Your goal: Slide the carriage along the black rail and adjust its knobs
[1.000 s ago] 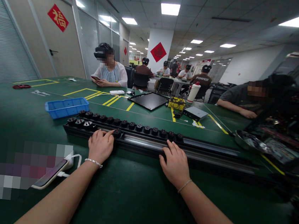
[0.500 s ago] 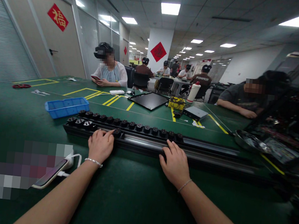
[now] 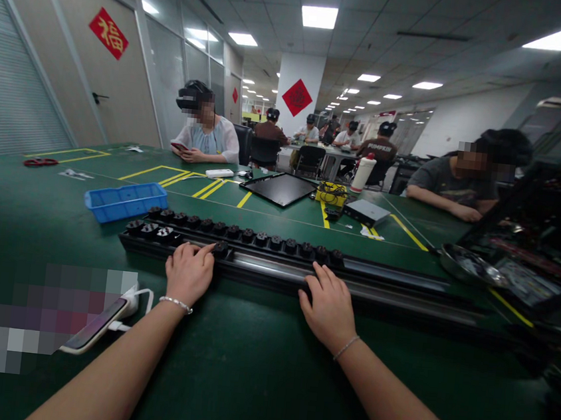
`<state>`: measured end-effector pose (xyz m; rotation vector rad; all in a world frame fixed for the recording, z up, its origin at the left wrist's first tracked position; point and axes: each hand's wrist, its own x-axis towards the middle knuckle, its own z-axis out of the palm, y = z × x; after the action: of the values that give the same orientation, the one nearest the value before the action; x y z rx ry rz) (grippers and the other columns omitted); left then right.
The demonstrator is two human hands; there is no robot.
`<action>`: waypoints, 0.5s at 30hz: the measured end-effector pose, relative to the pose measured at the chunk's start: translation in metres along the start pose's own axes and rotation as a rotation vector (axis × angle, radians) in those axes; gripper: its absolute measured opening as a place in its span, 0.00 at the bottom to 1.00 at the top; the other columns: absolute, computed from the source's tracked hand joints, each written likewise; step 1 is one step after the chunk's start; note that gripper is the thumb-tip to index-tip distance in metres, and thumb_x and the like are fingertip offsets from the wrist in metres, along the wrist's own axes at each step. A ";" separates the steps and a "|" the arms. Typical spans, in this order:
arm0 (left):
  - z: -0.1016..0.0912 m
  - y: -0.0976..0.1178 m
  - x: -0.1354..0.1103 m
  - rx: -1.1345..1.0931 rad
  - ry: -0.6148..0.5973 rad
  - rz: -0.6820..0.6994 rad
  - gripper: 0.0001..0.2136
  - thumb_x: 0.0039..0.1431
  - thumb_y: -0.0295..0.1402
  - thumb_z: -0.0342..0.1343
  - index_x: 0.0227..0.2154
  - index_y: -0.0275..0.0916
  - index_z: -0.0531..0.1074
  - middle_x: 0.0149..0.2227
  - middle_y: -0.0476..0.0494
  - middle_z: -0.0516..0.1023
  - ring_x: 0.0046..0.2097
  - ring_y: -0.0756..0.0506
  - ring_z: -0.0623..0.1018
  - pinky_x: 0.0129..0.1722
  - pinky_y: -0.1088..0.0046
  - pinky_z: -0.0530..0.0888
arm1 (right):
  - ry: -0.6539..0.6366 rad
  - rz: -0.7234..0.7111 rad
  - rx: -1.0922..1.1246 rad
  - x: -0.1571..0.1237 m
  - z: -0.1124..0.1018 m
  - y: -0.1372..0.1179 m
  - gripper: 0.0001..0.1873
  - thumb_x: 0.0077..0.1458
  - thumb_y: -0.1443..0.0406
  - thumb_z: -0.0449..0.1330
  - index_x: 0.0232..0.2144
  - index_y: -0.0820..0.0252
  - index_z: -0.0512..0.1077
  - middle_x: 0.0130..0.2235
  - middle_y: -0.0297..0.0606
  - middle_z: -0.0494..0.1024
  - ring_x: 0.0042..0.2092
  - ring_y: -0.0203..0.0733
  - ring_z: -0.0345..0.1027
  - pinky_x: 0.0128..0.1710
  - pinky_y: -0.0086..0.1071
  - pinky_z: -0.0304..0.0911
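Left hand (image 3: 188, 272) and right hand (image 3: 329, 303) touch the near black tray (image 3: 259, 264) of dark parts (image 3: 149, 230), grip impossible to tell.

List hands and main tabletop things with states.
Near long black rail: partly filled
Far long black rail: partly filled
Left hand: resting on near rail
Right hand: resting on near rail
Rectangular blue plastic tray: seemingly upright
White-edged phone: face up
Red-topped white bottle: upright
Red-handled scissors: open or shut unclear
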<state>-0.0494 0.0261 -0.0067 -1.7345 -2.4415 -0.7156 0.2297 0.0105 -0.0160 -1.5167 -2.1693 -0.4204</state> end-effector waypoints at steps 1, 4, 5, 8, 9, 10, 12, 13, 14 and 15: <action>0.000 0.000 0.000 0.000 0.000 0.000 0.20 0.58 0.35 0.38 0.49 0.48 0.70 0.49 0.41 0.69 0.58 0.40 0.59 0.55 0.55 0.58 | -0.003 0.001 -0.001 0.000 0.000 0.000 0.12 0.55 0.61 0.51 0.37 0.59 0.71 0.56 0.45 0.65 0.58 0.49 0.53 0.53 0.43 0.51; 0.000 0.000 0.000 0.003 0.004 0.004 0.20 0.58 0.35 0.37 0.49 0.48 0.70 0.49 0.41 0.69 0.57 0.40 0.60 0.55 0.55 0.58 | -0.007 0.007 -0.005 0.000 0.001 0.001 0.13 0.55 0.60 0.51 0.38 0.59 0.70 0.56 0.45 0.65 0.58 0.49 0.53 0.53 0.43 0.51; 0.000 0.000 0.000 0.004 0.005 0.005 0.20 0.58 0.35 0.37 0.49 0.48 0.70 0.49 0.40 0.69 0.57 0.40 0.60 0.54 0.55 0.58 | -0.008 0.008 -0.007 0.000 0.001 0.001 0.13 0.55 0.60 0.51 0.38 0.59 0.70 0.56 0.45 0.65 0.58 0.49 0.53 0.53 0.43 0.51; -0.001 0.001 -0.001 0.000 0.009 0.003 0.20 0.59 0.36 0.37 0.49 0.48 0.70 0.49 0.40 0.69 0.57 0.40 0.60 0.54 0.55 0.59 | -0.009 0.004 -0.009 0.000 0.001 0.000 0.13 0.55 0.60 0.51 0.38 0.59 0.70 0.56 0.45 0.65 0.58 0.49 0.53 0.53 0.42 0.51; -0.001 0.001 -0.001 -0.002 0.009 0.001 0.20 0.59 0.36 0.37 0.49 0.48 0.70 0.49 0.40 0.69 0.57 0.40 0.60 0.54 0.55 0.59 | -0.008 0.002 -0.008 0.000 0.001 0.001 0.13 0.55 0.60 0.51 0.38 0.59 0.71 0.56 0.45 0.65 0.58 0.49 0.53 0.53 0.42 0.51; -0.001 0.001 -0.001 -0.004 0.010 -0.001 0.20 0.58 0.36 0.38 0.49 0.48 0.70 0.49 0.41 0.69 0.57 0.40 0.59 0.54 0.55 0.59 | -0.006 -0.001 -0.006 0.000 0.001 0.001 0.13 0.55 0.60 0.51 0.38 0.59 0.71 0.56 0.45 0.65 0.58 0.49 0.53 0.52 0.43 0.51; 0.000 0.001 0.000 -0.007 0.009 -0.004 0.20 0.58 0.35 0.38 0.48 0.48 0.70 0.49 0.41 0.69 0.58 0.40 0.59 0.55 0.55 0.58 | 0.000 -0.004 -0.001 0.000 0.001 0.001 0.13 0.54 0.60 0.51 0.38 0.59 0.71 0.56 0.45 0.65 0.58 0.50 0.54 0.52 0.43 0.52; 0.000 0.000 0.000 -0.010 0.006 -0.005 0.20 0.58 0.36 0.38 0.48 0.48 0.70 0.49 0.41 0.69 0.58 0.40 0.59 0.55 0.55 0.58 | 0.002 -0.004 0.001 0.000 0.001 0.001 0.13 0.54 0.61 0.51 0.38 0.58 0.71 0.56 0.45 0.65 0.57 0.50 0.54 0.52 0.43 0.52; 0.000 0.000 0.000 -0.013 0.002 -0.007 0.20 0.58 0.36 0.37 0.48 0.48 0.70 0.50 0.41 0.69 0.58 0.40 0.59 0.55 0.54 0.58 | 0.002 -0.003 0.000 0.000 0.001 0.001 0.13 0.54 0.61 0.51 0.38 0.58 0.71 0.56 0.45 0.65 0.57 0.50 0.54 0.52 0.43 0.52; 0.000 0.000 0.000 -0.015 -0.002 -0.008 0.20 0.59 0.36 0.37 0.48 0.48 0.70 0.50 0.41 0.69 0.58 0.40 0.59 0.55 0.54 0.57 | 0.001 0.000 -0.001 0.000 0.001 0.001 0.13 0.54 0.61 0.51 0.38 0.58 0.71 0.56 0.45 0.65 0.57 0.50 0.54 0.52 0.43 0.52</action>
<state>-0.0494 0.0261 -0.0068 -1.7321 -2.4523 -0.7361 0.2305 0.0116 -0.0168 -1.5167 -2.1688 -0.4229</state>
